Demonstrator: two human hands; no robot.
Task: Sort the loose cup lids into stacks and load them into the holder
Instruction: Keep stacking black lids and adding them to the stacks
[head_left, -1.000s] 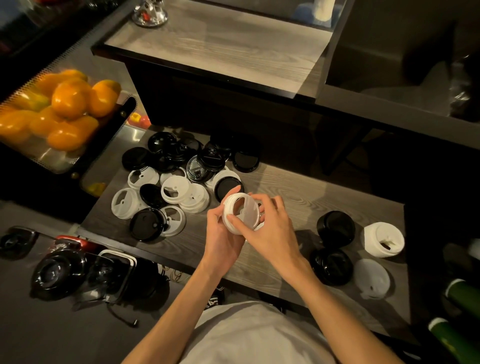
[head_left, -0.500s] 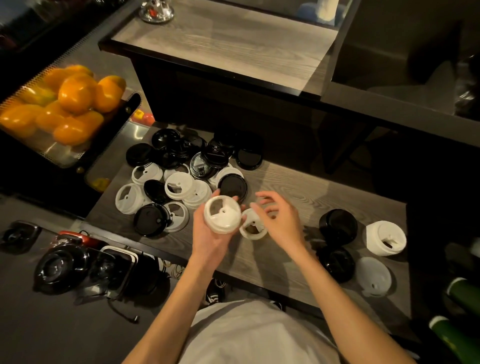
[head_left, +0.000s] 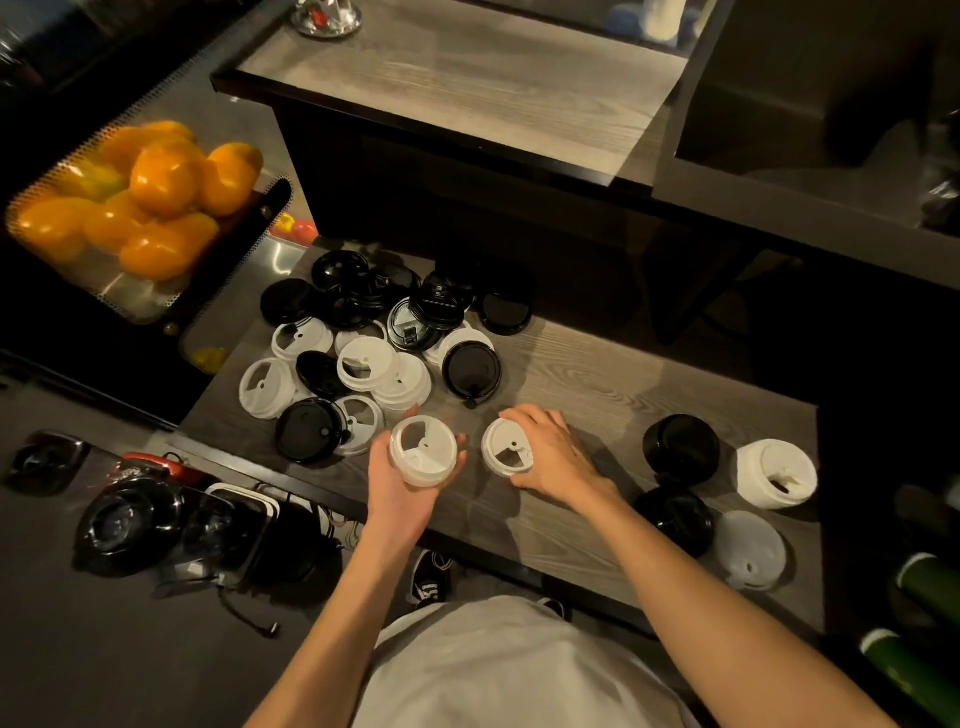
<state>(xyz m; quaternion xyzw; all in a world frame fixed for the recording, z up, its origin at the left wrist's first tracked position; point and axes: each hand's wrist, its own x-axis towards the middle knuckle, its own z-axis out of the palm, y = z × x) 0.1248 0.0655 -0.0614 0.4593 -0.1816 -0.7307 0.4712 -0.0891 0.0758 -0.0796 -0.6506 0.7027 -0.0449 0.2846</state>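
Your left hand (head_left: 402, 493) cups a short stack of white lids (head_left: 423, 451), fingers curled around its rim, lifted just above the wooden counter (head_left: 587, 395). Your right hand (head_left: 553, 454) lies nearly flat on the counter just right of that stack, fingers closed over the edge of a single white lid (head_left: 506, 453) that rests on the wood. Behind the held stack sits the loose heap of black and white lids (head_left: 382, 345). Well to the right of it stand two black stacks (head_left: 680, 441), a tall white stack (head_left: 776, 473) and one translucent lid (head_left: 748, 548). No holder can be made out.
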